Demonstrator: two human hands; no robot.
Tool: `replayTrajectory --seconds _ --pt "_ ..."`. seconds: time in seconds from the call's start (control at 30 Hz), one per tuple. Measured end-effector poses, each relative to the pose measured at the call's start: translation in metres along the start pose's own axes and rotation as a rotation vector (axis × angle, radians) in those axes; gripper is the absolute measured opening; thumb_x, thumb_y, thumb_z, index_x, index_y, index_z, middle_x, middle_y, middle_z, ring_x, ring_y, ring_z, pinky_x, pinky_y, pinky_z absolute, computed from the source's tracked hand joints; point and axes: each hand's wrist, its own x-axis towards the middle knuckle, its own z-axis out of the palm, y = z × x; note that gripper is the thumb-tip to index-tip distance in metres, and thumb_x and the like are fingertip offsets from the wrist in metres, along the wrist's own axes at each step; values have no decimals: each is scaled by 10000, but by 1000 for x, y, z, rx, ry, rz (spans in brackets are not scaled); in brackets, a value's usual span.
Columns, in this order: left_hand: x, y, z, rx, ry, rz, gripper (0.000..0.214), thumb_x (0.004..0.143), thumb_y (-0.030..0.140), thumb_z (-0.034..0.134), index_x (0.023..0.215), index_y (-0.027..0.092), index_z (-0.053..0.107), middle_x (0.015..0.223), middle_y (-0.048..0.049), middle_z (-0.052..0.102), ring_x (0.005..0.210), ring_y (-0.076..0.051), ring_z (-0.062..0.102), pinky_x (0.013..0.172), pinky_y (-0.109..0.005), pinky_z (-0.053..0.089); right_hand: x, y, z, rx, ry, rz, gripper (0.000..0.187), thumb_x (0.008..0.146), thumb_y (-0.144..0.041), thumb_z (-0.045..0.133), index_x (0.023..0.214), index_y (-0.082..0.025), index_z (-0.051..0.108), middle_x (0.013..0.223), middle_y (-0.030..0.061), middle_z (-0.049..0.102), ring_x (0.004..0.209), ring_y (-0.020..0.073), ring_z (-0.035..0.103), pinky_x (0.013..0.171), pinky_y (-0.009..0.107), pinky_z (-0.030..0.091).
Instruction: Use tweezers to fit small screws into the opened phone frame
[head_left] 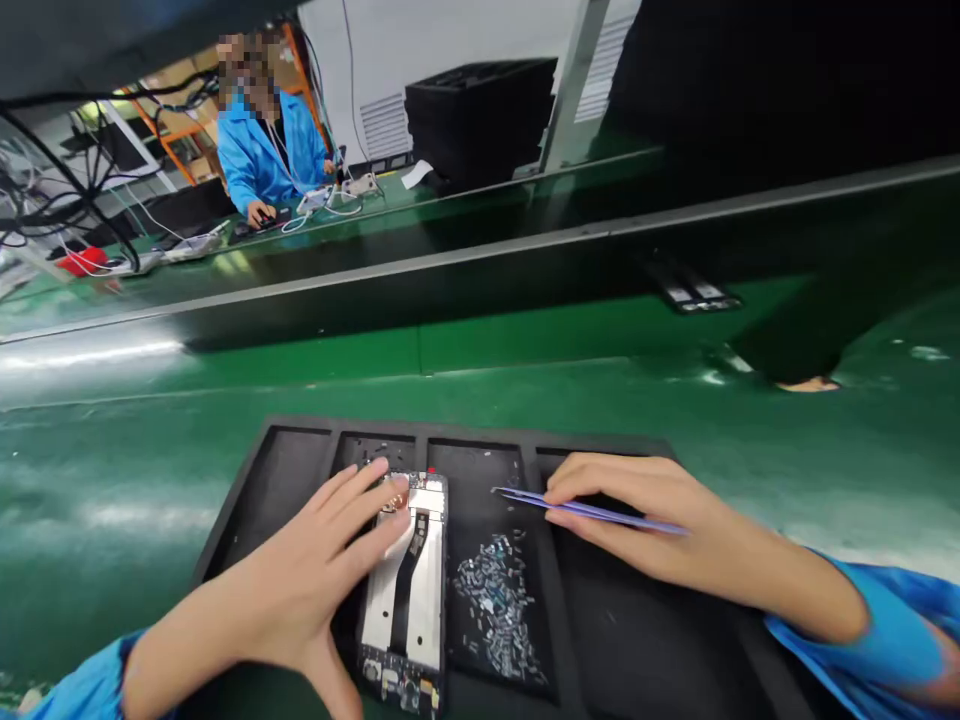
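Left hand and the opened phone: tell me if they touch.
Touching. The head view shows the left hand lying flat on the opened phone, fingertips pressing its top end.

Black tray (300, 450) on my green bench (150, 420); silver-white phone frame (409, 590) with black centre strip; silvery screws (499, 600); purple tweezers (592, 512); my sleeves (885, 640) bright blue.

I see overhead light glaring white on the green table (112, 350), dim upper right, edges bowed by wide-angle distortion.
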Motion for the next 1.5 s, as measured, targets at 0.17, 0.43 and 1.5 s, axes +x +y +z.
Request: replayTrajectory --seconds 0.17,0.43,1.5 --pt "28 -55 2 154 62 -74 1280 723 971 474 1622 206 -22 1636 -211 168 1524 -428 124 1235 -632 91 0 2 -1 23 -26 -4 75 1003 -173 606 1044 -222 644 927 26 674 787 149 656 695 250 509" --pt "24 -79 13 97 17 -194 1185 784 972 207 1620 145 59 1612 -200 245 1504 -372 231 1254 -573 63 -3 1 -1 -8 -69 -30 148 1020 -145 579 1135 -231 614 988 41 659 853 166 653 739 269 520" --pt "1 -8 39 282 238 -348 868 996 730 255 1504 44 414 1514 -294 333 1414 -447 333 1160 -621 277 39 -57 16 -343 171 -52 279 1064 -384 513 912 -242 698 868 23 749 733 197 730 647 300 587"
